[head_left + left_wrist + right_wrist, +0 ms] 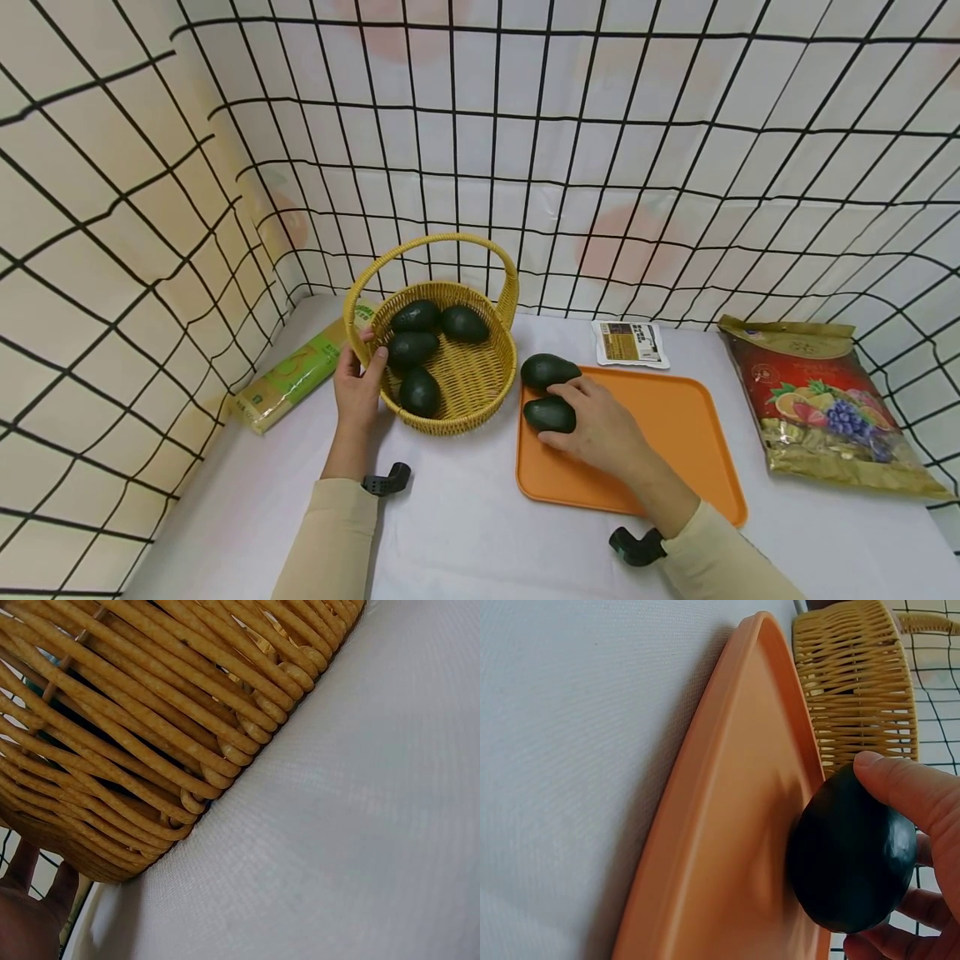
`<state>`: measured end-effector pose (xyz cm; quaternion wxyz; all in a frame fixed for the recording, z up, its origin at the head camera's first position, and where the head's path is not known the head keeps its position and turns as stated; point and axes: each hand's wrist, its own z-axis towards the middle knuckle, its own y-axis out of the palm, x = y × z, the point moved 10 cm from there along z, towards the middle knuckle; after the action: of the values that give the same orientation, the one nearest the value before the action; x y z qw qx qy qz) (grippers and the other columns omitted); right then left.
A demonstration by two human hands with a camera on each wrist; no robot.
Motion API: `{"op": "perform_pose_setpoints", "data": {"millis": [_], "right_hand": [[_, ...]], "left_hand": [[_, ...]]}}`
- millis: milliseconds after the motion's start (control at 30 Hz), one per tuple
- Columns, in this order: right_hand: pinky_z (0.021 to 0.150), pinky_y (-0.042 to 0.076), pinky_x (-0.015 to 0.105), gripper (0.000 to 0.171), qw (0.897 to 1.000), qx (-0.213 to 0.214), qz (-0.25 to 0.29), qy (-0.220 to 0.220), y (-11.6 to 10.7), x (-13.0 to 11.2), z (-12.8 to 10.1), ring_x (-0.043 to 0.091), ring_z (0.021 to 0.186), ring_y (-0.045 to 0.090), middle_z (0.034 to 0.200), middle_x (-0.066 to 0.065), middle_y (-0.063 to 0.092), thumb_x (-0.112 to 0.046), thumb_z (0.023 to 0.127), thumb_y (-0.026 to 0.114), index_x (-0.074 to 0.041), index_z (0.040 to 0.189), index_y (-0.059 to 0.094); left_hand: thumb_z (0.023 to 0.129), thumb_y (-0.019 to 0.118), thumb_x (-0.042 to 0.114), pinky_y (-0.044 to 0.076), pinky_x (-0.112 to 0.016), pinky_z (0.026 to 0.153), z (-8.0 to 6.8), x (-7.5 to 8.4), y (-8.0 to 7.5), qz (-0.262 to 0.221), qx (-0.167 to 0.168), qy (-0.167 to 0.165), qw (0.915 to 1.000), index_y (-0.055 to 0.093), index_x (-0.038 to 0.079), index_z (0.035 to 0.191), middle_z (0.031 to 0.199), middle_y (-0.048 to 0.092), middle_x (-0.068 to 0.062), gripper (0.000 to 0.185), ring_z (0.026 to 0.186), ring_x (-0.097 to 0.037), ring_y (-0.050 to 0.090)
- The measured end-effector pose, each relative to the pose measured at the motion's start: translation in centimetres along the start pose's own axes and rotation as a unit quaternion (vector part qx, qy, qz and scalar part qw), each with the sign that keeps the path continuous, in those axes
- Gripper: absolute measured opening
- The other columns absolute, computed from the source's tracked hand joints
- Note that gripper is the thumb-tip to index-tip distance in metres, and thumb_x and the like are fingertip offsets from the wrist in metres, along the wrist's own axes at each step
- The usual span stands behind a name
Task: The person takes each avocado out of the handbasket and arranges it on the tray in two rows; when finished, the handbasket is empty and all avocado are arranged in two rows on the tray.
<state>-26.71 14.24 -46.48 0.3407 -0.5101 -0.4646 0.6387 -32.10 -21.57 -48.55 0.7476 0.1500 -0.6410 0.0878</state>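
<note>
Avocado (549, 414) sits on the orange tray (675, 433), near its left edge — right hand (600, 425) curled over it, thumb and fingers wrapped round the dark, smooth, egg-shaped fruit. Right wrist view shows the thumb on top and fingers under, fruit touching the tray surface. Second avocado (549, 370) lies just behind it on the tray's far-left corner, not held.

Left hand (358, 385) grips the rim of the wicker basket (480, 392) — thumb inside the rim, fingers outside. Basket is round, woven from yellow cane, with an arched handle; four more avocados (417, 348) lie inside, dark green and matte. Tray is smooth plastic, rectangular with rounded corners and a raised lip, just beside the basket on the right.

Tabletop (465, 517) is white cloth with a fine weave. Flat green packet (296, 375) left of the basket, small white sachet (630, 343) behind the tray, shiny foil fruit bag (825, 408) far right.
</note>
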Motion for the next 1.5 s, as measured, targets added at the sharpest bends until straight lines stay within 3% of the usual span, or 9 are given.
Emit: {"op": "perform_pose_setpoints", "data": {"millis": [133,633,867,967,1267,1500], "right_hand": [[0.096,0.055,0.053,0.069,1.000,0.000,0.001,-0.002,-0.1,0.0,-0.1,0.032,0.117,0.061,0.131,0.010,0.060,-0.050,0.077,0.087,-0.019,0.134,0.065],[0.094,0.056,0.052,0.071,1.000,-0.002,0.011,-0.010,-0.3,0.1,-0.5,0.030,0.115,0.061,0.132,0.008,0.060,-0.052,0.074,0.088,-0.021,0.133,0.065],[0.098,0.054,0.052,0.069,1.000,-0.023,0.012,-0.012,-0.1,0.1,-0.6,0.030,0.117,0.061,0.135,0.009,0.060,-0.052,0.075,0.088,-0.020,0.132,0.066],[0.101,0.053,0.052,0.065,0.999,-0.028,0.016,-0.013,0.1,0.1,-0.5,0.030,0.119,0.061,0.136,0.010,0.060,-0.050,0.077,0.087,-0.019,0.130,0.066],[0.103,0.052,0.053,0.065,1.000,-0.014,0.023,-0.013,0.3,0.2,-0.1,0.031,0.120,0.062,0.136,0.010,0.061,-0.050,0.079,0.085,-0.018,0.131,0.066],[0.097,0.055,0.052,0.066,1.000,-0.005,0.017,-0.021,0.2,0.2,-0.2,0.028,0.115,0.063,0.132,0.008,0.061,-0.052,0.076,0.087,-0.019,0.130,0.066]], "left_hand": [[0.100,0.064,0.009,0.036,-0.049,0.122,-0.8,1.5,0.3,0.003,-0.001,-0.001,1.0000,0.053,-0.001,0.141,0.152,0.051,-0.014,0.044,0.146,-0.024,0.043],[0.100,0.065,0.014,0.037,-0.048,0.122,-0.8,1.3,0.2,0.009,-0.005,-0.009,0.9999,0.053,0.002,0.141,0.152,0.051,-0.012,0.044,0.147,-0.023,0.043],[0.100,0.064,0.012,0.036,-0.048,0.122,-0.8,1.4,0.3,0.006,-0.004,-0.011,0.9999,0.053,0.001,0.141,0.154,0.050,-0.011,0.044,0.148,-0.024,0.042],[0.100,0.064,0.011,0.036,-0.048,0.122,-0.7,1.3,0.2,0.010,-0.004,-0.009,0.9999,0.053,0.001,0.141,0.154,0.050,-0.011,0.044,0.148,-0.024,0.042],[0.100,0.066,0.015,0.037,-0.047,0.122,0.6,-1.5,-0.3,0.003,0.002,0.002,1.0000,0.055,0.007,0.140,0.152,0.052,-0.006,0.042,0.146,-0.019,0.043],[0.099,0.068,0.022,0.037,-0.048,0.122,0.6,-1.5,-0.3,0.007,0.002,0.015,0.9999,0.057,0.009,0.138,0.150,0.054,-0.002,0.041,0.145,-0.017,0.044]]}}
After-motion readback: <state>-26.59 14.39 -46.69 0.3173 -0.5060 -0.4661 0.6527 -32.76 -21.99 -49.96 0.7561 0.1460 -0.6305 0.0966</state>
